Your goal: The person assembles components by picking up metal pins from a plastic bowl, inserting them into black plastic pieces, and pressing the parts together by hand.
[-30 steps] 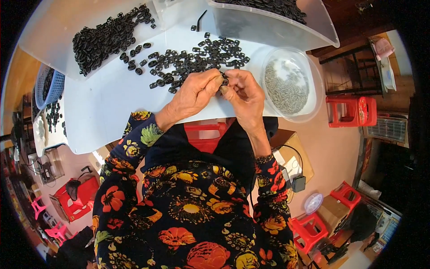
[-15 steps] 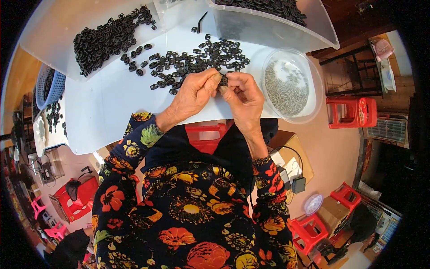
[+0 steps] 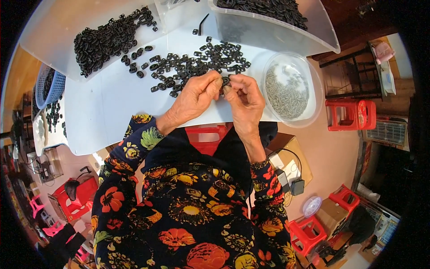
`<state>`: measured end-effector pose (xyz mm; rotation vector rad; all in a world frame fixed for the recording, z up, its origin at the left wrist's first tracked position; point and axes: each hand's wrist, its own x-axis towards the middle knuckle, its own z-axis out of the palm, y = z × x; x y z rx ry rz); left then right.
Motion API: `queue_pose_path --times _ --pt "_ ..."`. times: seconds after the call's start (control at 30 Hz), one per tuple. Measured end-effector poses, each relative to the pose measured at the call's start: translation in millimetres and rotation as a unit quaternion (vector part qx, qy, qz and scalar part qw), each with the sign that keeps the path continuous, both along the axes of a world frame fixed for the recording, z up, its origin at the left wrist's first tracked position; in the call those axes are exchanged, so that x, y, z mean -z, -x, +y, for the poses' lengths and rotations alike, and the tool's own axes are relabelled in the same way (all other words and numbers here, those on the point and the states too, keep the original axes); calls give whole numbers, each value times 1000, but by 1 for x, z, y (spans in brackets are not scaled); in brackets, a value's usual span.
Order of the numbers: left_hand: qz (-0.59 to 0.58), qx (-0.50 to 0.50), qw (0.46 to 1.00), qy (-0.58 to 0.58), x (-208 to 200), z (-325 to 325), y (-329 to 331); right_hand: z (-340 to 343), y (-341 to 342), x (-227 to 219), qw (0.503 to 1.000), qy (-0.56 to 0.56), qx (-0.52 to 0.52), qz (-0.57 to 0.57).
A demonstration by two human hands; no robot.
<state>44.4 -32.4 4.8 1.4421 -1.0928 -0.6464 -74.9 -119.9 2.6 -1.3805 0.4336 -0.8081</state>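
Between the fingertips of both hands, over the table's near edge, is a small black plastic part (image 3: 225, 81). My left hand (image 3: 197, 96) pinches it from the left, and my right hand (image 3: 245, 101) grips it from the right with thumb and forefinger. The fingers cover most of the part. Just beyond my hands lies a loose spread of similar black parts (image 3: 183, 67) on the white table (image 3: 107, 107). To the right of my right hand stands a round clear tub (image 3: 317, 96) with many small silvery metal pins (image 3: 286, 92) in it.
A tilted translucent bin (image 3: 49, 31) at the back left spills a heap of black parts. Another translucent bin (image 3: 277, 38) full of them stands at the back right. A thin black tool (image 3: 202, 24) lies between them. A blue basket (image 3: 56, 89) is far left; red stools (image 3: 351, 114) stand right.
Both hands stay together at nearly the same spot, with the fingers shifting slightly around the black part. The spread of parts and the tub look unchanged.
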Motion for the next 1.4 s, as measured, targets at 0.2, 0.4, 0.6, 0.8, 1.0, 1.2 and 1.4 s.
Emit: queue_pose_path --times 0.2,0.4,0.6,0.8,1.0,1.2,1.4 --pt "-21 6 1000 -1 -3 -3 0 -6 4 3 1000 11 -19 -1" --pt "-17 11 1000 -4 -4 -4 1 -4 5 0 1000 4 -14 13" --pt "-12 23 1000 -2 0 -2 -2 -8 6 2 998 -3 -52 26" --pt "-54 21 998 -9 0 -3 -7 -11 1 15 996 33 -78 -23" --pt "-38 35 999 -5 -2 -2 -6 -16 3 15 992 103 -69 25" --pt "-50 55 997 -2 -2 -1 -5 -18 4 14 982 170 -64 56" --pt "-16 58 998 1 -1 -1 -1 -17 5 7 972 217 -55 70"
